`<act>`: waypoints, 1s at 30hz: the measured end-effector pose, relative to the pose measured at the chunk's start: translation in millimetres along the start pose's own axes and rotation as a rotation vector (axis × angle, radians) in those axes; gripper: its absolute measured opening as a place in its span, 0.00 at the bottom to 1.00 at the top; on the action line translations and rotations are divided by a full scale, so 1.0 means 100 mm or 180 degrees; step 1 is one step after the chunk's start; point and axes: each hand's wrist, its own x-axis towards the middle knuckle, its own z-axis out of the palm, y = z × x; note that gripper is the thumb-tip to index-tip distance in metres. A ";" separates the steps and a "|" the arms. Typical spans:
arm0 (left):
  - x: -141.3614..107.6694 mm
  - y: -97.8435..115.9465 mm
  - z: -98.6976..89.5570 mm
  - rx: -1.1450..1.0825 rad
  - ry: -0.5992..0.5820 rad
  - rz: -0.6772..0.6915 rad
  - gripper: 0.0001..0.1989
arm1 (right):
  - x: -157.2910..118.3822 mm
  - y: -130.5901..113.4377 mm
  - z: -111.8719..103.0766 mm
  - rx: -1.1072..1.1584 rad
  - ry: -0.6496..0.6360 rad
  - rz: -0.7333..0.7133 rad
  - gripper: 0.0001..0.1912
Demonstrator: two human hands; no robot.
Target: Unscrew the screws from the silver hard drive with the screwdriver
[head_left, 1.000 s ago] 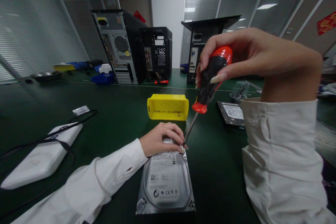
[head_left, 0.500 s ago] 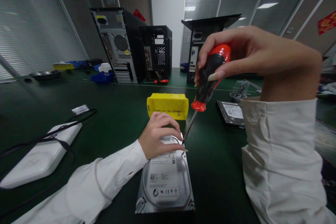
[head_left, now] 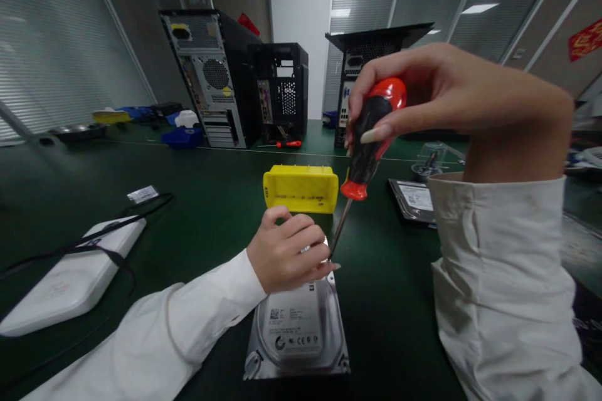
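Note:
My right hand (head_left: pixel 437 88) is closed around the black-and-red handle of a screwdriver (head_left: pixel 367 141). Its shaft slants down and left to the right edge of a silver hard drive (head_left: pixel 297 329), which lies label up on the table. Over the far half of the drive is my left hand (head_left: pixel 289 254), with its fingers curled in and thumb and fingertips close together beside the screwdriver's tip. Whatever those fingertips pinch, if anything, is too small or hidden to make out. The tip itself is partly covered by them.
Behind the drive stands a yellow plastic bin (head_left: pixel 301 189). A second hard drive (head_left: pixel 414 202) lies to the right. On the left are a white power bank (head_left: pixel 79 279) and a black cable (head_left: pixel 61 249). Computer cases (head_left: pixel 237 75) and another screwdriver (head_left: pixel 288 144) are at the back.
My left fingers have curled in more closely by the screwdriver's tip. The screwdriver handle and my right hand have shifted slightly left, leaving the shaft a little more upright.

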 end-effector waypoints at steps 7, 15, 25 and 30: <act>0.04 0.02 0.00 0.0019 -0.0270 -0.0169 0.11 | 0.01 -0.04 0.02 -0.0087 0.0046 0.0066 0.15; 0.02 -0.02 0.03 -0.0374 -0.0471 -0.0688 0.11 | 0.01 -0.04 0.00 -0.0245 0.0137 0.0065 0.16; 0.06 0.03 0.03 -0.1109 -0.0941 -0.1300 0.08 | 0.03 -0.01 0.00 -0.0244 -0.0100 0.0290 0.16; 0.08 0.05 0.04 -0.1590 -0.1217 -0.1741 0.13 | 0.03 -0.04 -0.01 -0.0212 -0.0195 0.0186 0.17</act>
